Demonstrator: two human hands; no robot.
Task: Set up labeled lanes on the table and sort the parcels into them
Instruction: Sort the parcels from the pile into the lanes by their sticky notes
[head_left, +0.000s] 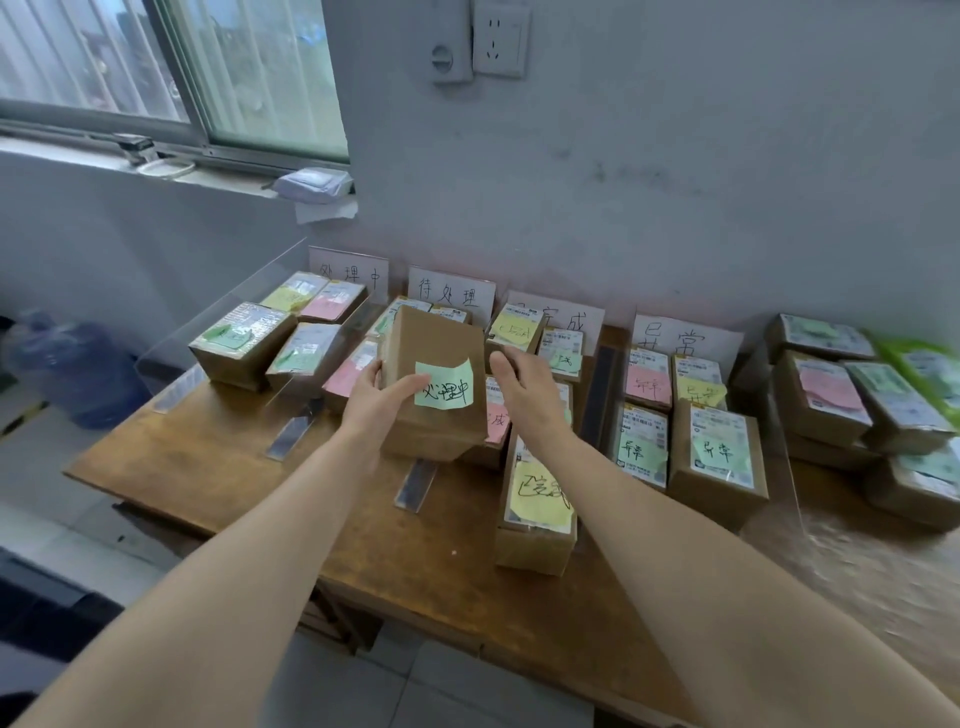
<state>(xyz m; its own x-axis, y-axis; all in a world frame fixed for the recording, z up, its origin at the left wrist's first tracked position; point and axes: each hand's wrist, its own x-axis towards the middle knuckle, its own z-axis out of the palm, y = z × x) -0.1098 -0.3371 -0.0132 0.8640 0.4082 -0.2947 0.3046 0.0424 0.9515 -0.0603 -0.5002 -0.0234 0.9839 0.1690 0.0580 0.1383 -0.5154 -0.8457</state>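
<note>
Both hands are holding the brown parcel above the desk. The left hand is gripping its near side, thumb reaching the green note, while the right hand is curling its fingers round the far side, tips hiding. The parcel is blocking the sorted parcels behind, and the third lane card is showing only partly.

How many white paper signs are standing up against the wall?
4, side by side: far-left sign, second sign, third sign partly hidden, right sign.
</note>
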